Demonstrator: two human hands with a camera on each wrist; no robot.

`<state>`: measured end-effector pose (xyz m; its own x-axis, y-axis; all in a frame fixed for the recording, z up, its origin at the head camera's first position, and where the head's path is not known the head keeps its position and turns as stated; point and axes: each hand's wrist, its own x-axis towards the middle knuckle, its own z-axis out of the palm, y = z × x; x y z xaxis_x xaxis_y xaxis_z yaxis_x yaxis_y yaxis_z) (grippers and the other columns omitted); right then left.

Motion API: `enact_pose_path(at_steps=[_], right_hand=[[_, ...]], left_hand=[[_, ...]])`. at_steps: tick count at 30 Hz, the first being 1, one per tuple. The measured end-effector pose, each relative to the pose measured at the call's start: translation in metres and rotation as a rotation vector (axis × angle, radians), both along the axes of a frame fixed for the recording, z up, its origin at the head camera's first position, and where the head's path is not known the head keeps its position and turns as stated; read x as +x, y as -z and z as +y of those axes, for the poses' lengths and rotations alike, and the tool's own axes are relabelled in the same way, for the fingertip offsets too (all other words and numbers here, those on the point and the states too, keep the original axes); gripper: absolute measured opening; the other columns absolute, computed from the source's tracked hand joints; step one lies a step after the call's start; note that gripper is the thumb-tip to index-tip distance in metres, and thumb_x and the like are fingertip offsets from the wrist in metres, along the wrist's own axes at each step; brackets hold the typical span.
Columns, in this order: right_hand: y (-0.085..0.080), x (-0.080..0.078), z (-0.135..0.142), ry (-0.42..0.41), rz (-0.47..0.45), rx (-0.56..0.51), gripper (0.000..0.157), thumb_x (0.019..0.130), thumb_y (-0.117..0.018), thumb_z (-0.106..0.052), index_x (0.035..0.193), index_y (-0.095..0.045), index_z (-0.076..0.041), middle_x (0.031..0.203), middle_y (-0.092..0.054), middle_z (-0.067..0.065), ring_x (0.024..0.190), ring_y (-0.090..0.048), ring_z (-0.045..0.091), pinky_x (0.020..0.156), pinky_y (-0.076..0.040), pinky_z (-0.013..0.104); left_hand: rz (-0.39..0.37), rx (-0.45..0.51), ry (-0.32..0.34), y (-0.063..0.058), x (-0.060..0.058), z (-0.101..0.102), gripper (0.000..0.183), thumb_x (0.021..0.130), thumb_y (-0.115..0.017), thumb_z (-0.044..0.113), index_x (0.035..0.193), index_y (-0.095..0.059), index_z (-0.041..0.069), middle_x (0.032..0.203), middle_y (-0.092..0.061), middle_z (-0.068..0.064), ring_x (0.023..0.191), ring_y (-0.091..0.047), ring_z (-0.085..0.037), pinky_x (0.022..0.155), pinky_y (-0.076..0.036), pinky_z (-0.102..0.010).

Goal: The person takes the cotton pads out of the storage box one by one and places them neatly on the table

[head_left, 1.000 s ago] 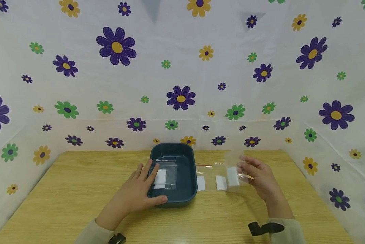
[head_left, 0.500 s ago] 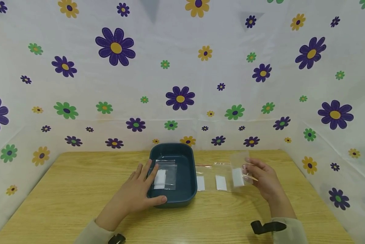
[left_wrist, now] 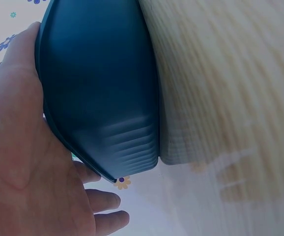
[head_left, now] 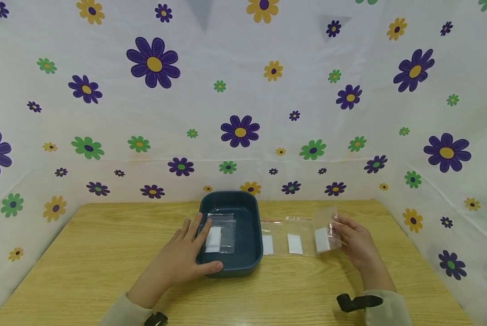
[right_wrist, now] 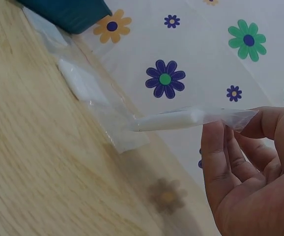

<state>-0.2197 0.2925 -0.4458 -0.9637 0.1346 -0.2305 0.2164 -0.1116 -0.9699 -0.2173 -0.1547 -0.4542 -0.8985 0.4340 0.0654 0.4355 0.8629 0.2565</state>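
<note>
The head view looks down into the dark teal tub [head_left: 245, 272] on the wooden surface [head_left: 105, 271]; inside lies clear bagging [head_left: 228, 235] with white pieces, though how many bags cannot be told. The left wrist view shows instead the tub's outer wall, crossed by pale bands near one corner. From the head view, two clear bags lie flat toward the tub's 3 o'clock: the nearer bag [head_left: 267, 245] just beside its wall, the farther bag [head_left: 295, 244] next along. Reddish lines run along their tops.

The left hand [head_left: 182, 260] is unclenched, fingers spread over the tub's rim at 9 o'clock, thumb out toward 7. The right hand [head_left: 359, 246], farther out at 3 o'clock, pinches the raised bag [head_left: 322, 240] by its outer edge between thumb and fingers. The right wrist view catches this bag edge-on, revealing the thickness of its white contents; whether its far end touches the farther bag is unclear.
</note>
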Motion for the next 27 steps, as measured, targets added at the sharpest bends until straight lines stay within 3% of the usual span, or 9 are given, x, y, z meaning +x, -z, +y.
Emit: enact_pose_path(at_steps=[4,9,21,27], right_hand=[[0.005,-0.003,0.003,0.027,-0.018,-0.018,0.017,0.1,-0.062,-0.021,0.114,-0.069,-0.027,0.096,-0.067,-0.017,0.09,-0.06,0.001,0.077,-0.052,0.02],[0.011,-0.003,0.006,0.047,-0.065,0.012,0.026,0.1,-0.061,-0.023,0.127,-0.065,-0.022,0.095,-0.066,-0.021,0.09,-0.058,0.001,0.076,-0.05,0.019],[0.024,-0.005,0.012,0.059,-0.063,-0.065,0.028,0.102,-0.056,-0.015,0.13,-0.061,-0.014,0.1,-0.069,-0.02,0.089,-0.062,-0.001,0.078,-0.054,0.019],[0.027,-0.006,0.015,0.061,-0.077,-0.019,0.049,0.103,-0.053,-0.017,0.15,-0.042,-0.005,0.094,-0.068,-0.018,0.088,-0.062,0.0,0.078,-0.053,0.02]], left_hand=[[0.005,0.002,0.002,-0.001,0.0,0.001,0.111,0.08,-0.051,0.084,0.161,-0.019,0.016,0.168,-0.006,-0.016,0.15,-0.011,-0.049,0.116,-0.022,-0.065],[0.005,0.0,0.002,0.0,0.001,0.0,0.111,0.08,-0.052,0.084,0.161,-0.019,0.016,0.168,-0.007,-0.016,0.149,-0.013,-0.05,0.116,-0.022,-0.065],[0.008,0.005,0.006,0.0,0.001,0.0,0.11,0.081,-0.053,0.082,0.161,-0.019,0.016,0.168,-0.006,-0.016,0.149,-0.013,-0.051,0.116,-0.023,-0.065],[0.01,0.008,0.003,0.001,0.001,0.0,0.11,0.08,-0.053,0.082,0.161,-0.019,0.016,0.168,-0.006,-0.016,0.149,-0.013,-0.051,0.116,-0.023,-0.065]])
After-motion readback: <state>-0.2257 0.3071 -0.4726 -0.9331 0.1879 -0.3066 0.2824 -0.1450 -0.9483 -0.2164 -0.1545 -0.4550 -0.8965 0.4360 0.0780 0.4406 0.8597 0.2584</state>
